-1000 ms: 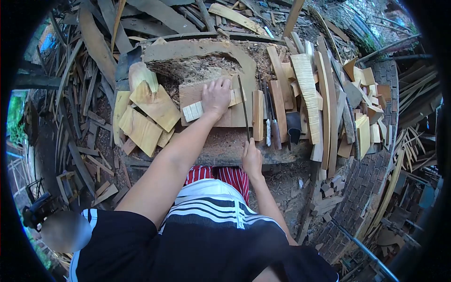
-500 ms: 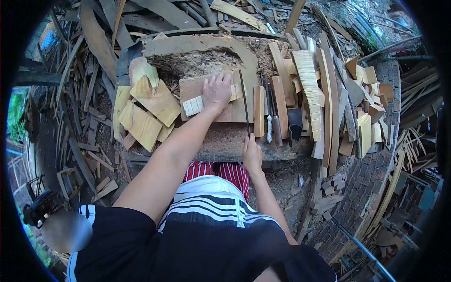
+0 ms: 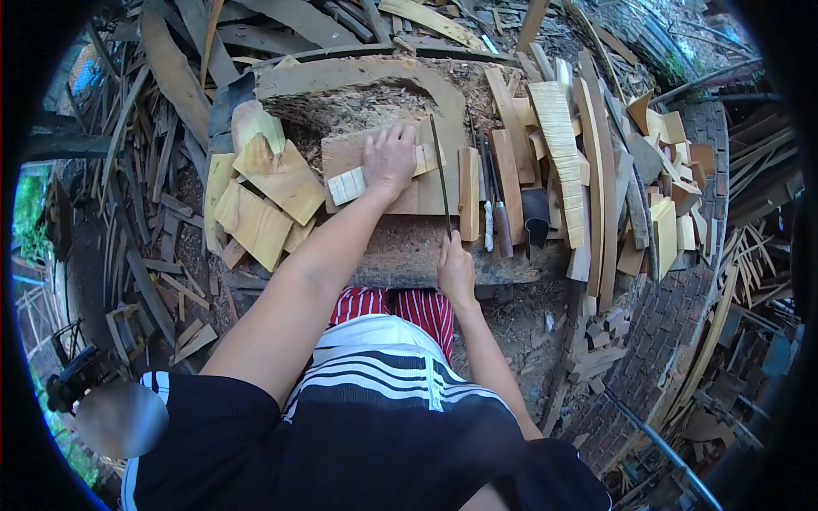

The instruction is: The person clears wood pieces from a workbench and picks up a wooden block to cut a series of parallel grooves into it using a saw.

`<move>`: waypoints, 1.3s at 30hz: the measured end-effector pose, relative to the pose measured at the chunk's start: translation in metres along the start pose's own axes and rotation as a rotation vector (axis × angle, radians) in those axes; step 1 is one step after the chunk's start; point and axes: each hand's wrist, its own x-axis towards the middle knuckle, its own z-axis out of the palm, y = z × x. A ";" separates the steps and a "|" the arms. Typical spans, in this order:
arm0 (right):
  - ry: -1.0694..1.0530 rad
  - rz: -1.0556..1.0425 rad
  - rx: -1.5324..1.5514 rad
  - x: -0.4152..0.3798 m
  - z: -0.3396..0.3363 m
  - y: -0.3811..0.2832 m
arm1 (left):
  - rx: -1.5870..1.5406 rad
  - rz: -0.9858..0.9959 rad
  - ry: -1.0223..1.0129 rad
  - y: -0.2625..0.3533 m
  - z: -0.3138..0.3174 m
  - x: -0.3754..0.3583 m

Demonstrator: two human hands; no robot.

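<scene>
Head view.

Left hand: one, laid flat over the middle of the strip, fingers pointing forward; whether they grip or merely press, cannot tell.

Right hand: one, closed around the near end of a long, thin, dark tool; whether file or saw, cannot tell.

Strip: pale, aslant on a board, its right end at the tool, touching or just beside. Left end whitish, crossed by several dark lines; whether scored or cut through, cannot tell. By judgement, the left end has been worked and the right end has little or nothing done to it. Middle hidden by the hand; total progress not measurable.

Bench: rough, worn, hollowed at the back, beneath the board.

Left of the board: yellowish panels, overlapping.

Right of the tool: a block, upright in view; then a white handle and a brown handle, side by side; then a slat with close cross lines.

Clothing: black shirt with white bands; red-and-white striped trousers.

Brands, labels, writing: none legible.
</scene>
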 end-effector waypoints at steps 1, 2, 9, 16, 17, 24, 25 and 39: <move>-0.032 0.038 -0.013 -0.005 -0.002 0.000 | -0.001 0.002 -0.007 -0.001 -0.001 -0.002; -0.027 0.048 -0.014 0.001 0.001 0.001 | -0.003 0.010 -0.011 -0.001 -0.002 -0.002; 0.054 -0.090 -0.034 0.068 0.024 -0.001 | 0.000 -0.011 -0.073 0.002 -0.006 0.002; -0.054 0.119 -0.007 -0.012 0.001 0.005 | -0.019 -0.028 -0.056 0.000 -0.003 -0.001; -0.034 0.065 -0.027 0.002 0.004 0.002 | -0.019 -0.023 -0.057 0.000 -0.002 0.000; 0.054 -0.048 -0.055 0.061 0.021 -0.005 | 0.012 -0.025 -0.088 0.002 -0.007 0.003; 0.031 -0.034 -0.040 0.047 0.014 -0.008 | 0.013 -0.026 -0.090 0.002 -0.007 0.001; 0.043 -0.024 -0.121 0.056 0.019 -0.007 | -0.004 -0.003 -0.080 0.002 -0.005 0.003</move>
